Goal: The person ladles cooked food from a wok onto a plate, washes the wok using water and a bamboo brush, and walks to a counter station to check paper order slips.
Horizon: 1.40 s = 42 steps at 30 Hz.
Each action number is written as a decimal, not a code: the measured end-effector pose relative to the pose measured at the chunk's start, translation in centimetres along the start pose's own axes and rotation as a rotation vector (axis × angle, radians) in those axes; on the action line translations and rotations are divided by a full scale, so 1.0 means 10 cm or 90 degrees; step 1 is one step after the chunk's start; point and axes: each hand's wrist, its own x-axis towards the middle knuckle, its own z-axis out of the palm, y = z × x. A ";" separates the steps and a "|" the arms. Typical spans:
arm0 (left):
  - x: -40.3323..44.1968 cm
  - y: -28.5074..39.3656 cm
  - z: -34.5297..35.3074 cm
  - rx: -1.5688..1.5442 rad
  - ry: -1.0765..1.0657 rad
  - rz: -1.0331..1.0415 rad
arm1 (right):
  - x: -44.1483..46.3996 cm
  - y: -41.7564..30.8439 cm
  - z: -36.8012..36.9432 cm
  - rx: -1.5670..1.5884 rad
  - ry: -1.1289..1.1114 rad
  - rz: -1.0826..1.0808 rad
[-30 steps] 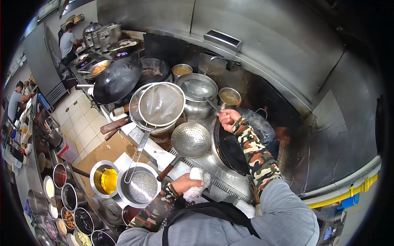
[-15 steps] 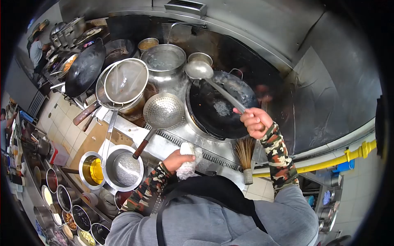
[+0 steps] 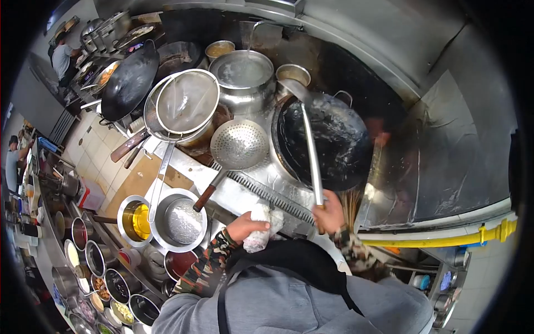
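Note:
My right hand (image 3: 329,212) is wrapped round the handle end of a long steel ladle (image 3: 311,150). The ladle's bowl is up by the wok's far left rim, in front of a small metal pot (image 3: 293,73). Under the handle sits a black wok (image 3: 339,145) on the range, with wet, shiny streaks across its inside. My left hand (image 3: 245,226) grips a folded white cloth (image 3: 258,225) near the front of the range. Just beyond my right hand stands a bristle brush (image 3: 350,205), partly hidden by it.
Left of the wok are a perforated strainer (image 3: 239,145), a large steel pot of liquid (image 3: 243,72) and mesh sieves (image 3: 188,101). A pan of yellow oil (image 3: 135,221), a steel bowl (image 3: 178,220) and several ingredient containers stand at lower left. A yellow pipe (image 3: 434,241) runs at right. Other people are far left.
My right hand has come down towards my body, and the ladle now points more steeply away from me. More wet streaks show in the wok. My left hand keeps the cloth; the view shifted slightly.

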 end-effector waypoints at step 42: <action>2.18 -0.57 0.49 0.267 0.518 -0.056 | -1.12 0.35 -1.45 -0.032 0.290 -0.026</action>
